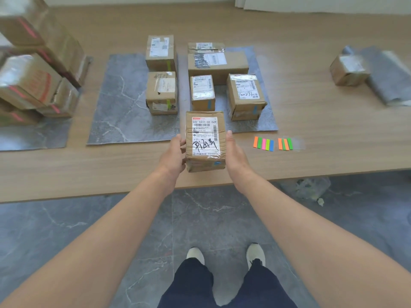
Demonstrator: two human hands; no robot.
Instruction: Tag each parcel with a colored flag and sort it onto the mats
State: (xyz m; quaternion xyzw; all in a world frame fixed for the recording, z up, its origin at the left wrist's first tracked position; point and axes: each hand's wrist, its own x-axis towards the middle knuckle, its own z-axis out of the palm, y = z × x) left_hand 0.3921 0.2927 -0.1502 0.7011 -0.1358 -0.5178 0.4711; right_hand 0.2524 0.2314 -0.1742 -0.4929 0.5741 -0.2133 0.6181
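Parcel [205,141] front and centre: it sat between my two hands above the near part of the bench [311,121], white shipping label on top with black scrawl across it, and a blue flag [216,163] showed on its near face. My left hand [174,155] pressed flat against its left side, fingers partly curled around the edge; my right hand [233,152] pressed the right side, thumb up along the box. Both hands had it clamped between them.

Beyond it lay the grey mats. The middle mat [124,103] carried two parcels [161,93] along its right edge, each with a green flag on the front. The right mat [264,121] held four parcels [245,96]; the two nearest ones showed blue flags, and I couldn't make out tags on the two behind. The left mat [33,136] bore a blurred stack of parcels [33,81] marked with pink-red flags.

Spare flags [263,144] lay on the bench just right of my right hand, in two small fans of orange, green, pink and blue. Far right, one more parcel [349,70] sat beside a crumpled grey bag [387,78], well apart from the mats.
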